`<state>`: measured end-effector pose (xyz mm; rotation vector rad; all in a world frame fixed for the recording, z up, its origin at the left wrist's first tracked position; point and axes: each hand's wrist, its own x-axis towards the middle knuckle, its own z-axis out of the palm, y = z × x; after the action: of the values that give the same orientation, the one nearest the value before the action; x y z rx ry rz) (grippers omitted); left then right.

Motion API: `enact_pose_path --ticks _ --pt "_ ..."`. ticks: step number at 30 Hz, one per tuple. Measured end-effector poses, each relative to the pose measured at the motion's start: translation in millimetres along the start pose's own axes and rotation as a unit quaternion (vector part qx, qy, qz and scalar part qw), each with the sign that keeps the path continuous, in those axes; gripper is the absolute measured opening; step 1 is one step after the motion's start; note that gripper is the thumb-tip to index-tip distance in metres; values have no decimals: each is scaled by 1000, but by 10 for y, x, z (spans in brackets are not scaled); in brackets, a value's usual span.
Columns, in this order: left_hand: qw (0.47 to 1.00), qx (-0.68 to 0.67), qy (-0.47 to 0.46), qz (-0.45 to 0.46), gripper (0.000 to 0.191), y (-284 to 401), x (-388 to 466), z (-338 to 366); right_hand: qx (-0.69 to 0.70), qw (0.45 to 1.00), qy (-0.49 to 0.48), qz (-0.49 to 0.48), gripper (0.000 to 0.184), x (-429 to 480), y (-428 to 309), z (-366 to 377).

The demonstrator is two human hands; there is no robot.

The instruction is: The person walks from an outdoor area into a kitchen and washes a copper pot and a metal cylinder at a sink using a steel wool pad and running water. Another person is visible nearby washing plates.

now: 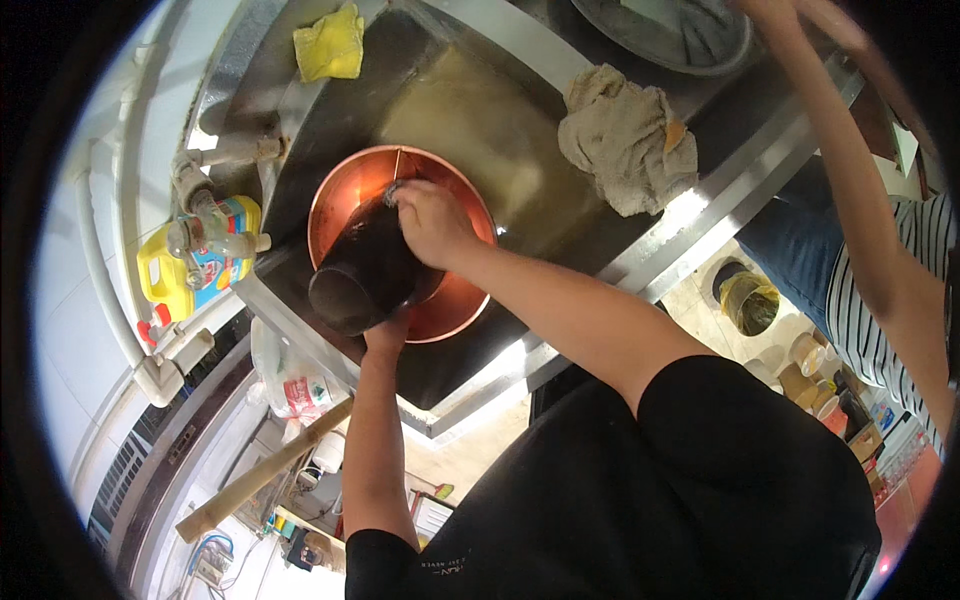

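A round copper-coloured basin sits in a metal sink. Over it, a dark cylindrical pot is tilted, its rounded end towards the lower left. My left hand supports the pot from below; most of its fingers are hidden behind the pot. In my right hand is a dark grey scrubber, pressed near the pot's upper end. Cloudy, yellowish water lies in the sink beyond the basin.
A grey-brown rag hangs over the sink divider, and a yellow cloth lies on the far ledge. Pipes and a yellow detergent jug stand left. A large grey basin is at the upper right, beside another person in a striped top.
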<state>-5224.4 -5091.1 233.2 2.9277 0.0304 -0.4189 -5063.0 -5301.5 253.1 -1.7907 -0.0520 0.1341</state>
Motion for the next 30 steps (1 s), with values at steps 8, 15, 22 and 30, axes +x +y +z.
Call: enact_pose_path --ticks 8,15,22,30 --pt "995 -78 64 17 52 124 69 -6 -120 987 -21 108 37 74 -80 20" --pt "997 12 71 14 53 121 75 -23 -55 984 -9 172 39 325 65 215" --pt "995 -74 72 17 59 162 -31 -115 44 965 -69 251 48 506 -271 -97" --pt "997 39 53 38 58 131 63 -52 -74 961 -115 240 35 487 19 23"
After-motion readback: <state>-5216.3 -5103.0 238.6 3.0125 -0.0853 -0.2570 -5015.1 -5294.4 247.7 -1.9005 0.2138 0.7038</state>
